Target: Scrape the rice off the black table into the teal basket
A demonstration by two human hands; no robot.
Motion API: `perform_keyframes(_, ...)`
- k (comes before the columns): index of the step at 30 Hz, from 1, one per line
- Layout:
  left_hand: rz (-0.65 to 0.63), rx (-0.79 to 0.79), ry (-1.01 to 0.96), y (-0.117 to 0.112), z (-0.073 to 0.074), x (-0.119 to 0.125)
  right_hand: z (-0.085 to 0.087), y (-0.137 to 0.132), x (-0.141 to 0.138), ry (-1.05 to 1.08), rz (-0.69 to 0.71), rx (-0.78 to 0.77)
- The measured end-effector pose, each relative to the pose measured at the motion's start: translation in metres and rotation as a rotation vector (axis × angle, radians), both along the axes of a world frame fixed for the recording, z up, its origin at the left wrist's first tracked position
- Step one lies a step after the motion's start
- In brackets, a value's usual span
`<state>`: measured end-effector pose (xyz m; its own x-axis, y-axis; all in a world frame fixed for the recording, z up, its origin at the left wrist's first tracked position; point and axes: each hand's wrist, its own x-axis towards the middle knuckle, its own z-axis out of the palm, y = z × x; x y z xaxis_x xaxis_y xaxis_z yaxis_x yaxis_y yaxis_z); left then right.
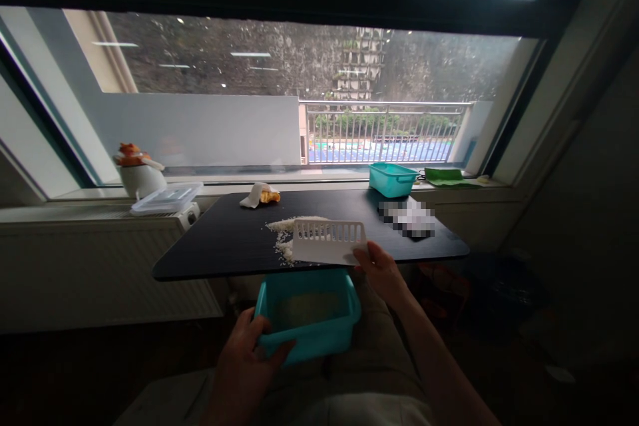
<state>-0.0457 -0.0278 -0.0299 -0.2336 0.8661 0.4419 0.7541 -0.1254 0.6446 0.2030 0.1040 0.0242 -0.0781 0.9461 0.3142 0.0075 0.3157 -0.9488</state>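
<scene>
My left hand (252, 353) grips the near left corner of a teal plastic basin (319, 341), thumb and fingers around its rim. The basin sits below the front edge of the black table (219, 239), with a pale layer on its bottom that I cannot make out clearly. In my right hand (382, 273) is a white slotted plastic divider (324, 251), pinched at its right end and tilted over the tabletop. White rice grains (284, 226) lie in a loose pile behind it and to its left; the divider hides part of the pile.
A crumpled tissue with something orange (260, 196) lies at the table's back. Another teal basin (392, 180) stands back right, near a blurred-out flat item (409, 219). On the left sill are a clear lid (167, 198) and a white pot (141, 176). A radiator (100, 259) stands left.
</scene>
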Motion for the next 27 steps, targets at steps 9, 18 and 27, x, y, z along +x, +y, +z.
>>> perform_keyframes(9, 0.013, 0.003, -0.002, 0.001, -0.001, -0.004, -0.005, -0.007, 0.008, 0.007, -0.005, -0.014)
perform_keyframes(18, -0.017, -0.039, -0.013, -0.001, 0.0, 0.001, -0.015, -0.017, 0.035, 0.015, -0.109, -0.035)
perform_keyframes(27, -0.004, -0.04, -0.023, 0.0, 0.001, -0.003, -0.012, -0.008, 0.017, -0.013, -0.038, -0.037)
